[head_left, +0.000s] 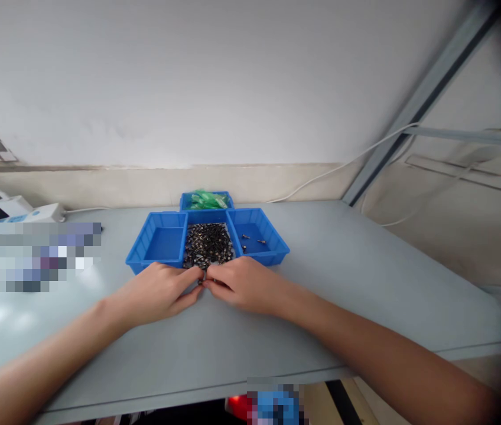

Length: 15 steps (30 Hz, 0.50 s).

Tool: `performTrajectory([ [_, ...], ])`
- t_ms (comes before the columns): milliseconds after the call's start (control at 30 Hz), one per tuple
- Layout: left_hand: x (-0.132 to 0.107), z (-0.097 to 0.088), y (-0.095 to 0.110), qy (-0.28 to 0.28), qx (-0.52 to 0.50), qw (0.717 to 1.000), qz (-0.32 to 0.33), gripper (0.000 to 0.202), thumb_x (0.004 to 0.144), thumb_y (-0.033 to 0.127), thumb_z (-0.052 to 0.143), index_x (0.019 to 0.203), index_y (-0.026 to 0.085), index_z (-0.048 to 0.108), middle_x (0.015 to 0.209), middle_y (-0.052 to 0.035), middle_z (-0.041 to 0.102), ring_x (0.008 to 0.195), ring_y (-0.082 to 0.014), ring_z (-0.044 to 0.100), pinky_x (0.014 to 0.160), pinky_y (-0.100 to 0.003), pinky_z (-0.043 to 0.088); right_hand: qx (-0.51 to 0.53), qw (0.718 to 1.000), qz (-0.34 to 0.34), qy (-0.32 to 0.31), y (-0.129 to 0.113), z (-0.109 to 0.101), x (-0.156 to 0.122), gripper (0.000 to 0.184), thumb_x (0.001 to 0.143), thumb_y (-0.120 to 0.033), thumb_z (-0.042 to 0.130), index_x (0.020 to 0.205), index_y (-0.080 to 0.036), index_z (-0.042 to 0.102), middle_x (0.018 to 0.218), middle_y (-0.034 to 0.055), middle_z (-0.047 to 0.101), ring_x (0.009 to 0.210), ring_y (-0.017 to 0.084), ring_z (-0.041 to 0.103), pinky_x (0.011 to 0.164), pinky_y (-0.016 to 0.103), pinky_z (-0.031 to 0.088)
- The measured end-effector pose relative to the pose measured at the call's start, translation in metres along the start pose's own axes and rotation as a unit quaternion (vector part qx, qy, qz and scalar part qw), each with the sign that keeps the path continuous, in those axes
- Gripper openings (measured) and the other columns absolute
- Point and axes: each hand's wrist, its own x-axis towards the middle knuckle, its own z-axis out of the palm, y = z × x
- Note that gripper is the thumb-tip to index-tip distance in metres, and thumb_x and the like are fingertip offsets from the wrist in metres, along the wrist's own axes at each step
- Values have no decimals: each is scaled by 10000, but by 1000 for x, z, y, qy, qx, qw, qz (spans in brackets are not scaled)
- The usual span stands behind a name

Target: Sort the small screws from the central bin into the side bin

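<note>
My left hand (162,292) and my right hand (246,283) meet in front of the blue bins, fingertips almost touching. Both pinch at a tiny screw-like metal part (201,282), mostly hidden by the fingers. Just beyond them, the middle blue bin is filled with a heap of small dark and shiny screw-like parts (208,242). A few similar parts (262,241) lie scattered in the right blue bin (272,257). The left blue bin (164,242) shows a bare floor.
Behind the middle bin, another blue bin (182,202) holds crumpled green plastic (208,199). A white power strip (42,217) with plugs and a blurred-out object (49,257) are at left on the grey table (366,283). A metal frame post (410,112) and white cable (321,176) stand right.
</note>
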Motion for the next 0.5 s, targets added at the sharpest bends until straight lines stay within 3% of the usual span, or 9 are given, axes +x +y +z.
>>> performTrajectory([
  [500,1,0,0,-20,12,1000,-21,250,902,300,302,835,167,502,594,-11,577,513,-151,568,465,-240,362,-25,999,31,-19,0,1,1,165,850,-244,413,764,-171,533,672,10,602,587,123,528,521,230,291],
])
